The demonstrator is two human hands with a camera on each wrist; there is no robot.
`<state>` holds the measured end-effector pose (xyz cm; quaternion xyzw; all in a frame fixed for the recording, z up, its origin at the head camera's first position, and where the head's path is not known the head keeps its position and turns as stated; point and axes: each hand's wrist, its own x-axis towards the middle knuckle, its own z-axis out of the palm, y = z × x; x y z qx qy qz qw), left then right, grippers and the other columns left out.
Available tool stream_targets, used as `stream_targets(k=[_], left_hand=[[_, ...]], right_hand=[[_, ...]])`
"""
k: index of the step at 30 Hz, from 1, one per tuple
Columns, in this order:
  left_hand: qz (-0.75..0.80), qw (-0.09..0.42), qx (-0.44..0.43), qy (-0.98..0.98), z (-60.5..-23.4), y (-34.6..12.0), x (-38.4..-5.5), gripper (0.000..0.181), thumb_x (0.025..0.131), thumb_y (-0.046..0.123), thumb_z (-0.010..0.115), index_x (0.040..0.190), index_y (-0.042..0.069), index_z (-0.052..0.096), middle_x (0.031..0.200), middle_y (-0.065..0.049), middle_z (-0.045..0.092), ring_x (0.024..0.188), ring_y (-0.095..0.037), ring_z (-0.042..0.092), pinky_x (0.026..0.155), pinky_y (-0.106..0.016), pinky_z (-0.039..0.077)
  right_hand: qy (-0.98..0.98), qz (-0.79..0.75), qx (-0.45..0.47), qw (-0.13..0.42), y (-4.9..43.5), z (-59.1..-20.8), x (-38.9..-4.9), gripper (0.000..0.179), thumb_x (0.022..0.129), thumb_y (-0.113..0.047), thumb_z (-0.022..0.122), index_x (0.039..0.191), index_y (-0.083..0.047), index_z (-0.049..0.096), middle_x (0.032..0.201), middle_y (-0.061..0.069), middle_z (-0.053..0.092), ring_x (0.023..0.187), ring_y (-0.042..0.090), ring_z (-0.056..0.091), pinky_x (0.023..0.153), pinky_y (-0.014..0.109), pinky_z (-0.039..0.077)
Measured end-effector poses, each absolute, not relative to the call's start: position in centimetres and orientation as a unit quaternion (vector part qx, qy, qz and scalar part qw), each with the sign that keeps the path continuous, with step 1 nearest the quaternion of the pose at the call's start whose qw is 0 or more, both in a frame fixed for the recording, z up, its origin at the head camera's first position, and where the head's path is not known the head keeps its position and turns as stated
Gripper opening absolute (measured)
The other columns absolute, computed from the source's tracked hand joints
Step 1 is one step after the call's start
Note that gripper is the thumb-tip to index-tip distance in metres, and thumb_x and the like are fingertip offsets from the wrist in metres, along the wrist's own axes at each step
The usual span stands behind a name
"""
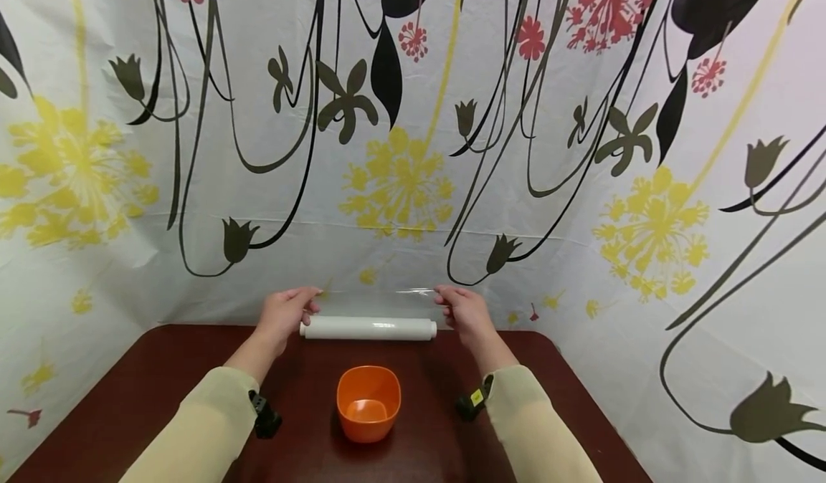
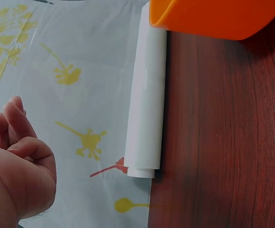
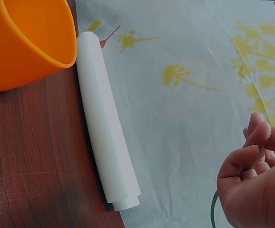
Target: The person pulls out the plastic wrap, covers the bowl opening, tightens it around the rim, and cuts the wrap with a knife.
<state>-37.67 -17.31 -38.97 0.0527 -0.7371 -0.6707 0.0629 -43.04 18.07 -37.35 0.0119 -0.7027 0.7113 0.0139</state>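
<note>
A white roll of cling film [image 1: 368, 329] lies sideways near the far edge of the table, with a thin clear sheet of film [image 1: 377, 302] drawn up from it. My left hand [image 1: 284, 314] pinches the left corner of that sheet between thumb and fingers. At the opposite corner, my right hand [image 1: 467, 314] pinches the film the same way, so the edge is stretched between both hands above the roll. Curled fingers show on the left hand [image 2: 21, 175] and right hand [image 3: 256, 190] in the wrist views. Nearer to me stands an upright orange bowl [image 1: 364, 429], with nothing in it.
The dark red wooden table [image 1: 193, 368] has rounded far corners. Behind it and along both sides hangs a white sheet [image 1: 413, 261] printed with flowers. A dark wrist camera [image 1: 264, 415] is strapped to the left wrist, another camera [image 1: 472, 403] to the right.
</note>
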Motion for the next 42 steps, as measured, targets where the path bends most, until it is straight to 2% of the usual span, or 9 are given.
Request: stream_targets(k=[4,12,16,28,35,42], left_hand=[[-0.667,0.074,0.044,-0.74,-38.7,-17.5,-37.4,0.043,0.112,0.039,0.064,0.135,0.006,0.076,0.087,0.006,0.074,0.071,-0.01,0.063,0.088,-0.03,0.053],[-0.675,0.083,0.034,-0.732,-38.2,-17.2,-37.6,0.042,0.111,0.04,0.065,0.134,0.007,0.077,0.086,0.008,0.073,0.072,-0.01,0.064,0.073,-0.025,0.055],[-0.68,0.087,0.034,-0.727,-37.8,-17.1,-37.6,0.041,0.111,0.04,0.066,0.132,0.007,0.077,0.086,0.009,0.072,0.072,-0.012,0.065,0.071,-0.025,0.056],[-0.714,0.103,0.017,-0.692,-36.2,-17.3,-37.3,0.036,0.11,0.034,0.067,0.129,0.004,0.078,0.078,0.01,0.072,0.056,-0.007,0.059,0.067,-0.027,0.062],[-0.717,0.111,0.009,-0.688,-35.3,-17.2,-37.0,0.031,0.109,0.032,0.068,0.123,0.007,0.08,0.077,0.01,0.071,0.055,-0.006,0.056,0.061,-0.03,0.062],[-0.714,0.11,0.01,-0.691,-34.4,-16.8,-36.6,0.03,0.108,0.036,0.07,0.12,0.012,0.082,0.076,0.011,0.072,0.056,-0.006,0.054,0.058,-0.032,0.062]], right_hand=[[-0.702,0.712,0.019,0.011,17.9,-37.1,-43.0,0.04,0.112,-0.019,0.062,0.142,0.007,0.068,0.082,-0.009,0.069,0.068,0.007,0.051,0.062,0.022,0.043],[-0.698,0.715,0.024,0.013,18.4,-36.3,-42.7,0.04,0.113,-0.022,0.061,0.142,0.005,0.068,0.081,-0.01,0.067,0.068,0.008,0.049,0.062,0.022,0.042],[-0.695,0.718,0.03,0.021,18.6,-35.8,-42.5,0.039,0.113,-0.021,0.061,0.141,0.005,0.069,0.08,-0.01,0.068,0.065,0.007,0.05,0.06,0.022,0.042],[-0.7,0.714,0.03,0.025,18.3,-33.5,-42.1,0.04,0.113,-0.023,0.061,0.144,0.001,0.069,0.08,-0.012,0.071,0.066,0.005,0.05,0.063,0.021,0.045],[-0.695,0.718,0.036,0.025,18.4,-32.7,-42.1,0.044,0.113,-0.022,0.062,0.147,0.005,0.065,0.079,-0.012,0.07,0.065,0.005,0.05,0.062,0.02,0.044],[-0.688,0.724,0.041,0.023,18.8,-31.8,-41.8,0.04,0.113,-0.023,0.063,0.144,0.0,0.068,0.08,-0.011,0.071,0.065,0.006,0.049,0.062,0.022,0.043]])
